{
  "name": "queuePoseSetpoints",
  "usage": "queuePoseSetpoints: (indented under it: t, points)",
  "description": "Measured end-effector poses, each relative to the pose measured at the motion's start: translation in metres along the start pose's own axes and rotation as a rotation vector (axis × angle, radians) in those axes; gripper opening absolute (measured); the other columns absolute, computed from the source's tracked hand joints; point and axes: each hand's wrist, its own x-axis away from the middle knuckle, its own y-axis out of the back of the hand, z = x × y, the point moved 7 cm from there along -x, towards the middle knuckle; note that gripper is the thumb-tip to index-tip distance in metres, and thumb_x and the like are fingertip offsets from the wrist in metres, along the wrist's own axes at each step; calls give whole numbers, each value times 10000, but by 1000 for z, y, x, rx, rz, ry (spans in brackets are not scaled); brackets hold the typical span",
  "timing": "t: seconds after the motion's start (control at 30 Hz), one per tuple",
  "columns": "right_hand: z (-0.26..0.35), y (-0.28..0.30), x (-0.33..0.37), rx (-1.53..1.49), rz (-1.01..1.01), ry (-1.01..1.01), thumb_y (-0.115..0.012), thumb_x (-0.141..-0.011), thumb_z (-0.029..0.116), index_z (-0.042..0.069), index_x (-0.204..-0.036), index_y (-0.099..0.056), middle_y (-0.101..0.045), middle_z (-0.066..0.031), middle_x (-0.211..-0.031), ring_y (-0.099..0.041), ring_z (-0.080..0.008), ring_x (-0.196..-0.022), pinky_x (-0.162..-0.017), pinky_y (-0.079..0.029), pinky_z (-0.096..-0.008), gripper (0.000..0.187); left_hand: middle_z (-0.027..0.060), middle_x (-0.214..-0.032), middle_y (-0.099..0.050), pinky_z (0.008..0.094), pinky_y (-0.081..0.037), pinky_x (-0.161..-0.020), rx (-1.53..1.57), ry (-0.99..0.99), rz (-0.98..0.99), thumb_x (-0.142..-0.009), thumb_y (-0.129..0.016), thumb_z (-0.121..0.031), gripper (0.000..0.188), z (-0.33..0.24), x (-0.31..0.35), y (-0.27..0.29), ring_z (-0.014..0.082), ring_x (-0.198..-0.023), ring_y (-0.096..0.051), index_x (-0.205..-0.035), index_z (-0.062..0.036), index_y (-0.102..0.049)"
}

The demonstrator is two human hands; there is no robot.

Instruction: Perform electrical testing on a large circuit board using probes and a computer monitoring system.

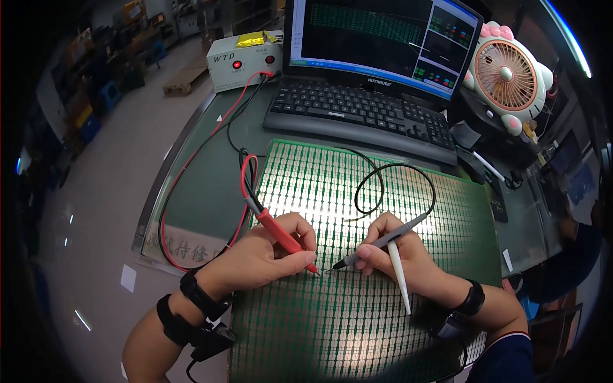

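Note:
A large green circuit board panel (357, 325), covered in rows of small shiny pads, lies flat on the bench. My left hand (262, 258) is closed round a red test probe (281, 235), its tip pointing down at the middle of the panel. In my right hand (408, 258) is a grey test probe (393, 236) with a black front end, its tip close to the red one. Whether the tips touch the pads is too small to tell. A slim white pen-like stick (400, 281) is also held in my right hand, pointing toward me.
Behind the panel stand a black keyboard (357, 112) and a monitor (370, 38). A white box (239, 70) with a lit red switch feeds red and black leads across the bench's left side. A cat-shaped fan (507, 73) stands right, with a person's dark sleeve (571, 262) below.

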Motion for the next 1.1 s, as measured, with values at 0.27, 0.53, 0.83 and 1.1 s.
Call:
queuePoseSetpoints:
  t: [0.27,0.53,0.83,1.1]
  points:
    - [0,0,1,14,8,3,-629,-921,191,36,-927,-457,-629,-54,-776,-614,-82,-691,-606,-492,-196,232,-3,-814,-554,197,-436,-623,-17,-24,-6,-885,-641,-176,195,1,-1,-3,45,-703,-547,-939,-51,-501]
    - [0,-1,3,23,7,14,-619,-926,178,38,-925,-456,-617,-45,-767,-600,-77,-675,-597,-483,-190,215,4,-820,-566,199,-447,-636,-33,-41,-13,-892,-634,-173,187,1,-1,-4,50,-714,-557,-934,-48,-501]
    - [2,0,2,85,0,19,-625,-924,206,40,-928,-459,-615,-40,-768,-595,-67,-664,-578,-475,-186,235,11,-859,-572,204,-459,-661,-11,-41,-15,-891,-628,-151,177,-1,-1,-5,53,-738,-566,-929,-50,-488]
    - [9,-9,-6,4,79,22,-637,-917,235,16,-1058,-483,-625,-58,-854,-605,-84,-783,-676,-495,-217,302,62,-965,-612,241,-480,-740,-100,66,131,-893,-610,-208,495,-9,-10,-19,104,-843,-592,-1320,-9,-459]
